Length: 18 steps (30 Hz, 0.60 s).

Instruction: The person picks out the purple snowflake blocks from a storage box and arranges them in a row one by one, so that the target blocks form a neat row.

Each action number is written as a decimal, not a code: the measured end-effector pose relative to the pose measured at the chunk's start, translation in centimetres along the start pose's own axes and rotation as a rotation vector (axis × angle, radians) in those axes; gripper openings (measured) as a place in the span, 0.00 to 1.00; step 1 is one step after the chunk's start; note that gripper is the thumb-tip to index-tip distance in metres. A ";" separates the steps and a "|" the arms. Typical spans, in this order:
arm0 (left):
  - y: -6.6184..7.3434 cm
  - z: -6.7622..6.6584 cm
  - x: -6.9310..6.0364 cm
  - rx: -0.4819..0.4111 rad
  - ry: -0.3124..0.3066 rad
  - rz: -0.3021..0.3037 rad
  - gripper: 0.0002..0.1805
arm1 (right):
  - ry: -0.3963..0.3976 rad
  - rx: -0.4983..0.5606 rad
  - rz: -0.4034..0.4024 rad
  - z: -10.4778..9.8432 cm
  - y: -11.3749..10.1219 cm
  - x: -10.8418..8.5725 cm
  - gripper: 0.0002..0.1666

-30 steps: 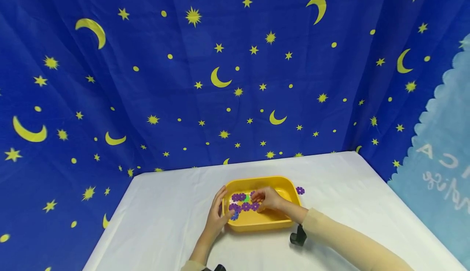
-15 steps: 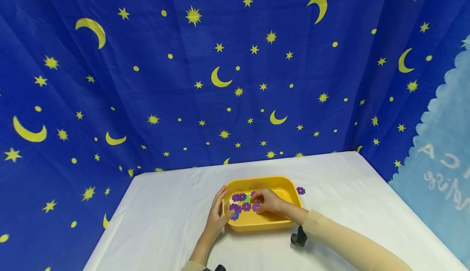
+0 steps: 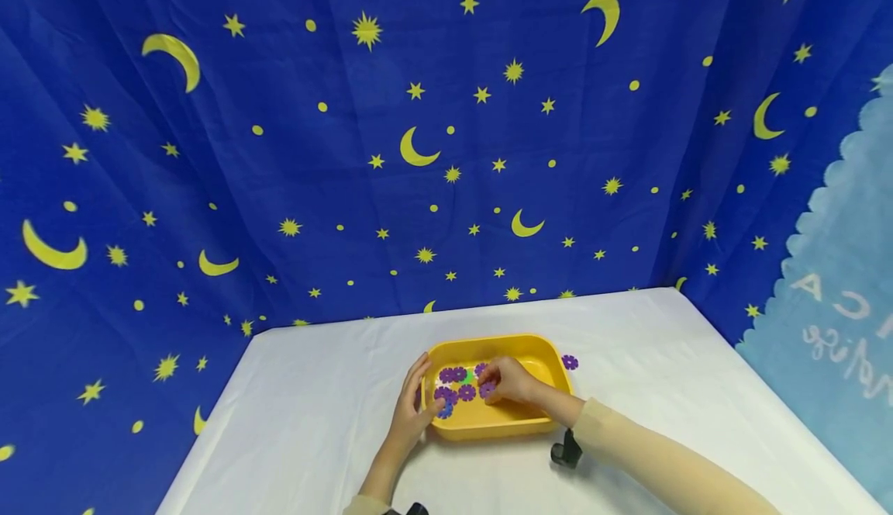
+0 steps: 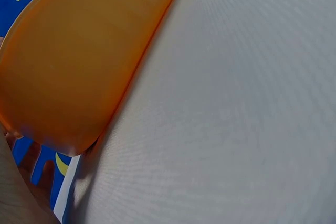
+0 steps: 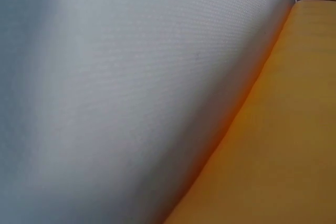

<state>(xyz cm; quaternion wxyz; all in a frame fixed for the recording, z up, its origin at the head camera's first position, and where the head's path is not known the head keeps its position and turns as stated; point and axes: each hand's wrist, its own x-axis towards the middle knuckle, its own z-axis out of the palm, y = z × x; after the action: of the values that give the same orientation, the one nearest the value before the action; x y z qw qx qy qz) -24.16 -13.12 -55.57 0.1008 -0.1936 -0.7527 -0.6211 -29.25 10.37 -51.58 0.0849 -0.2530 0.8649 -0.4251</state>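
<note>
In the head view a shallow yellow tray (image 3: 488, 427) stands on the white-covered table. My left hand (image 3: 410, 414) grips its left end, fingers along the outside and thumb over the rim. The left wrist view shows the tray's outer wall (image 4: 79, 61) with fingers behind its end. Inside the tray my right hand (image 3: 512, 381) pinches a purple flower-shaped disc (image 3: 487, 389) between thumb and fingers. Several more purple discs (image 3: 466, 392), a blue disc (image 3: 444, 409) and a green one (image 3: 468, 377) lie in the left half. My right fingertips are partly hidden.
A single purple disc (image 3: 570, 362) lies on the white tablecloth (image 3: 628, 344), just right of the tray. Blue cloth (image 3: 349, 189) with yellow moons and stars hangs behind and on both sides. A light blue panel (image 3: 837, 305) hangs at the right.
The purple disc at my right fingers has shifted slightly up and now sits between thumb and fingers. My left hand and the tray have stayed put.
</note>
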 end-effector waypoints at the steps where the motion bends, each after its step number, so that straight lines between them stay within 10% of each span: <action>1: 0.0 0.0 -0.1 0.005 0.002 -0.005 0.38 | 0.005 -0.003 -0.001 0.1 0.0 0.0 0.13; 8: 3.4 -0.2 -0.5 -0.001 -0.009 -0.045 0.36 | 0.056 0.005 -0.003 0.3 0.1 0.1 0.12; 18: 0.9 -0.1 0.0 0.018 0.002 -0.023 0.36 | 0.106 0.091 0.038 -0.2 0.0 0.2 0.16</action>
<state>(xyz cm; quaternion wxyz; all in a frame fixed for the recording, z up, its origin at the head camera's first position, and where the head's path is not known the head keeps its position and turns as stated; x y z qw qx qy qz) -23.74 -13.03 -54.72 0.0960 -0.1833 -0.7605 -0.6155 -29.46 10.42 -51.42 0.0585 -0.2094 0.8526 -0.4752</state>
